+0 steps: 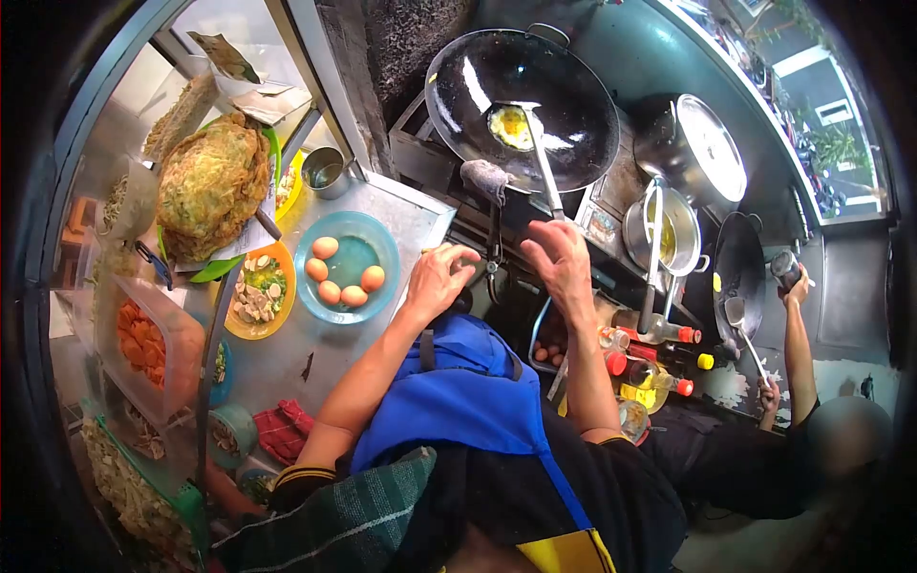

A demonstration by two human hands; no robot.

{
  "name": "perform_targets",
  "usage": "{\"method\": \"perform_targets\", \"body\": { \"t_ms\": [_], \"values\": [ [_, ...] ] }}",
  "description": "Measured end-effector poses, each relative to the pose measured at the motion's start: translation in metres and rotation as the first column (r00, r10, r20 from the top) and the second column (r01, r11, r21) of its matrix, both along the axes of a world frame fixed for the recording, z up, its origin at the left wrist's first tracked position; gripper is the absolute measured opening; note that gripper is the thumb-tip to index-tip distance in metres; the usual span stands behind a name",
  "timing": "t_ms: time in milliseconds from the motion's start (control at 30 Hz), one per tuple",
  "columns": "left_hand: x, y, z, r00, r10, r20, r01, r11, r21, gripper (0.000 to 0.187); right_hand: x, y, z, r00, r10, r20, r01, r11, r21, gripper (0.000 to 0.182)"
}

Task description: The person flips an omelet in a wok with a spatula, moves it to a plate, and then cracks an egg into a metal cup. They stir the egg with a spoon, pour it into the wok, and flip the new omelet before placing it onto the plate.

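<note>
My left hand [441, 279] is over the counter edge, fingers loosely bent and apart, holding nothing. To its left, a light blue bowl [379, 236] contains several brown eggs [354, 295]. My right hand [560, 263] has its thumb and fingers spread, right by the handle end of a metal spatula [545, 170]. That spatula leans in a large black wok [585, 94], its blade against a frying egg [510, 126] with a yellow middle. A grey cloth [485, 179] is wrapped around the wok's near handle.
An orange bowl [284, 322] of chopped food and a metal cup [326, 172] stand left. Steel pots [630, 232] and bottles [659, 329] line the right. A co-worker's arm [799, 349] holds a jar [786, 270] beside a second wok [731, 224].
</note>
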State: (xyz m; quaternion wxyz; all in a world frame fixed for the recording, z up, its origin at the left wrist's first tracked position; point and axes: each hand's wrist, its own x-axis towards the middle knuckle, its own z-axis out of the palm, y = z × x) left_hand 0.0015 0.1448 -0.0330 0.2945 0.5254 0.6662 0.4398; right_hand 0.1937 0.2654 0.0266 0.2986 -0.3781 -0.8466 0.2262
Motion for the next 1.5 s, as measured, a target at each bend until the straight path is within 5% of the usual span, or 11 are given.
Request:
{"method": "perform_targets", "body": {
  "t_ms": [133, 167, 400, 533, 800, 867, 1067, 1300, 1367, 1433, 1500],
  "values": [
    [0.003, 0.001, -0.009, 0.962, 0.094, -0.255, -0.039, 0.976, 0.215, 0.024, 0.001, 0.042, -0.027, 0.984, -0.115, 0.136, 0.092, 0.982, 0.166, 0.037],
    [0.000, -0.005, 0.001, 0.999, 0.003, -0.050, -0.012, 0.982, -0.190, 0.028, 0.003, 0.052, -0.038, 0.971, -0.132, 0.199, 0.094, 0.977, 0.191, 0.042],
    [-0.004, -0.041, 0.004, 0.992, 0.044, -0.117, -0.033, 0.995, 0.093, 0.028, -0.010, 0.092, -0.082, 0.905, -0.105, 0.413, 0.112, 0.994, 0.006, 0.065],
    [-0.007, -0.072, 0.001, 0.992, 0.025, 0.121, -0.006, 0.988, -0.156, 0.032, -0.026, 0.111, -0.064, 0.809, -0.182, 0.558, 0.295, 0.948, -0.118, 0.063],
    [-0.004, -0.094, -0.001, 0.977, 0.054, 0.208, -0.001, 0.970, -0.244, 0.030, 0.046, 0.084, -0.052, 0.951, -0.218, -0.220, 0.241, 0.967, 0.082, 0.060],
    [-0.007, -0.096, -0.005, 0.978, 0.047, 0.202, 0.009, 0.963, -0.270, 0.030, 0.064, 0.035, 0.005, 0.666, -0.443, -0.600, -0.074, 0.762, -0.644, 0.059],
    [-0.014, -0.083, -0.014, 0.972, 0.017, 0.232, 0.046, 0.964, -0.262, 0.031, 0.119, -0.033, 0.058, 0.228, -0.692, -0.685, -0.081, 0.688, -0.721, 0.060],
    [-0.027, -0.069, -0.009, 0.938, -0.058, 0.343, 0.116, 0.981, -0.153, 0.033, 0.170, -0.021, 0.044, 0.169, -0.798, -0.578, -0.050, 0.579, -0.814, 0.040],
    [-0.048, -0.087, 0.010, 0.462, -0.202, 0.864, 0.330, 0.943, 0.044, 0.035, 0.176, -0.012, 0.041, 0.175, -0.804, -0.569, -0.079, 0.565, -0.822, 0.034],
    [-0.047, -0.115, 0.055, 0.104, -0.464, 0.880, 0.292, 0.860, 0.419, 0.042, 0.183, -0.003, 0.034, 0.201, -0.809, -0.552, -0.110, 0.541, -0.833, 0.021],
    [-0.061, -0.115, 0.080, 0.154, -0.655, 0.740, 0.427, 0.719, 0.547, 0.046, 0.198, 0.011, 0.018, 0.184, -0.823, -0.537, -0.200, 0.504, -0.840, 0.015]
  ]
}}
